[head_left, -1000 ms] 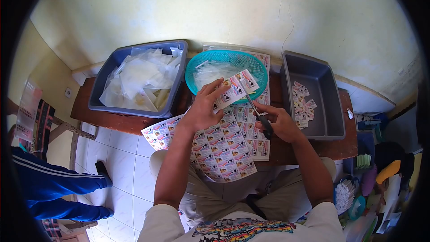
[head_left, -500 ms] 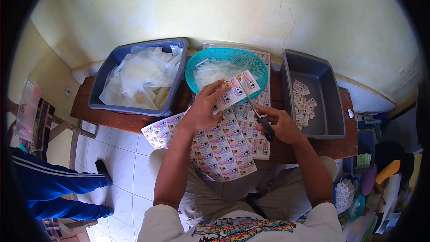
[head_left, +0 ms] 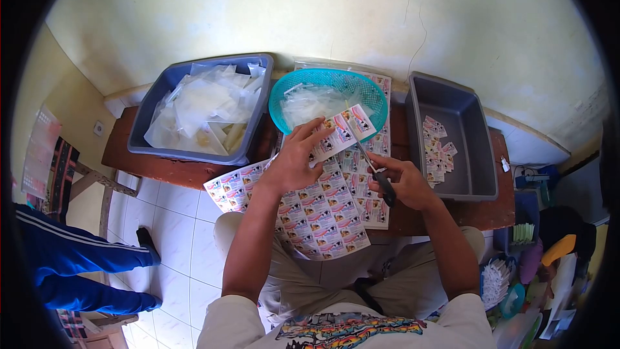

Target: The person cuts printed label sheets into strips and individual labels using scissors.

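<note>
My left hand holds a short strip of printed labels between thumb and fingers, over the front edge of a teal basket. In my right hand are black-handled scissors, their blades at the lower edge of the strip. Beneath my left hand a large sheet of labels hangs off the bench toward my lap. More label sheets lie under it and under the basket. Clear plastic pouches fill part of the basket.
On the wooden bench, a grey-blue tub holds plastic pouches at left. A grey tub at right contains cut labels. A person's blue-trousered legs are at far left. Containers and other items crowd the lower right.
The scissors have drawn back slightly down and right from the strip, their blades less far across it. My left hand has hardly moved.
</note>
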Available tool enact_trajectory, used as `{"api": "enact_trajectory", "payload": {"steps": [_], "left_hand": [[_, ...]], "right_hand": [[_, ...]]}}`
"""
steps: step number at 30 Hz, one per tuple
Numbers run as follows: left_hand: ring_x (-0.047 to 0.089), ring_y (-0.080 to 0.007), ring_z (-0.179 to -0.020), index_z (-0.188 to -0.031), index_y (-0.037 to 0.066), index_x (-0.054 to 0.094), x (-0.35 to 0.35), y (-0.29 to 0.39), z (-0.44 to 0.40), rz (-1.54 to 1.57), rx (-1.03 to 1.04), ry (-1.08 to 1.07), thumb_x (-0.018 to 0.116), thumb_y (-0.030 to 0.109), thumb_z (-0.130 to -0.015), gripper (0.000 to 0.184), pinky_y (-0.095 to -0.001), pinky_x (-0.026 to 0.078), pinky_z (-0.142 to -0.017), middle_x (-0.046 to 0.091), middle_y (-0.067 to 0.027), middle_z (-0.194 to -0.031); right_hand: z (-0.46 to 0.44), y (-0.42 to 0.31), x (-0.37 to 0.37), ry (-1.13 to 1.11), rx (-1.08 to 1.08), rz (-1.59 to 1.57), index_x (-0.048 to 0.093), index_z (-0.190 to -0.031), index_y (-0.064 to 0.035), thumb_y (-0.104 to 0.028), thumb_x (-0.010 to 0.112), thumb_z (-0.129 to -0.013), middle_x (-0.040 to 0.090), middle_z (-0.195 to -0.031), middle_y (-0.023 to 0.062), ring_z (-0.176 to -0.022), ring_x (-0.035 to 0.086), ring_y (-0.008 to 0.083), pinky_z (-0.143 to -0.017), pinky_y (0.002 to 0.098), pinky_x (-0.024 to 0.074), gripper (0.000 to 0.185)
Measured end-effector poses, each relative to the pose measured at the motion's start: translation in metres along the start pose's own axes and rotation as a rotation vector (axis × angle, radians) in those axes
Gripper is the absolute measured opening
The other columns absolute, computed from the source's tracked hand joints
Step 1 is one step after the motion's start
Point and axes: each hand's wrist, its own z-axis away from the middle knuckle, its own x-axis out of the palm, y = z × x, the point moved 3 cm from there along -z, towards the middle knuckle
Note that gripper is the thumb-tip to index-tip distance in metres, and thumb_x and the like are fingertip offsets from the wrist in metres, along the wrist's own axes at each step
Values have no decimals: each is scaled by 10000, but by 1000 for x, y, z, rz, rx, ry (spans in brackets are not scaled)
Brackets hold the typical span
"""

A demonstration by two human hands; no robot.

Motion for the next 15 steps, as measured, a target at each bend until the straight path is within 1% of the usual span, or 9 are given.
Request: {"api": "enact_trajectory", "payload": {"steps": [3, 8, 10, 15], "left_hand": [[399, -419, -1547, -1566, 147, 555, 1, -1, 0, 1, 0, 1, 788, -34, -764, 854, -501, 346, -1279, 411, -196, -1683], [401, -424, -1544, -1565, 145, 556, 1, -1, -1, 1, 8, 3, 792, -32, -758, 859, -501, 349, -1276, 416, -198, -1680], [426, -440, -1522, -1539, 124, 572, 1, -1, -1, -2, 26, 20, 784, -15, -736, 842, -513, 358, -1267, 440, -215, -1657], [439, -444, -1512, -1538, 121, 573, 2, -3, -2, 3, 33, 27, 781, -16, -732, 844, -512, 369, -1260, 446, -221, -1651]], "right_hand": [[1, -2, 1, 7, 29, -27, 527, -1591, -49, -211, 917, -893, 708, -1015, 27, -825, 637, 73, -684, 266, 566, 816], [1, -1, 0, 0, 23, -11, 522, -1593, -51, -216, 916, -893, 696, -1039, 29, -818, 636, 74, -686, 268, 571, 820], [1, -1, 1, -1, 26, -15, 522, -1594, -52, -217, 916, -893, 691, -1044, 29, -817, 635, 73, -686, 269, 572, 821], [1, -2, 1, 3, 29, -44, 521, -1594, -51, -217, 911, -898, 684, -1047, 29, -816, 638, 76, -690, 269, 572, 816]]}}
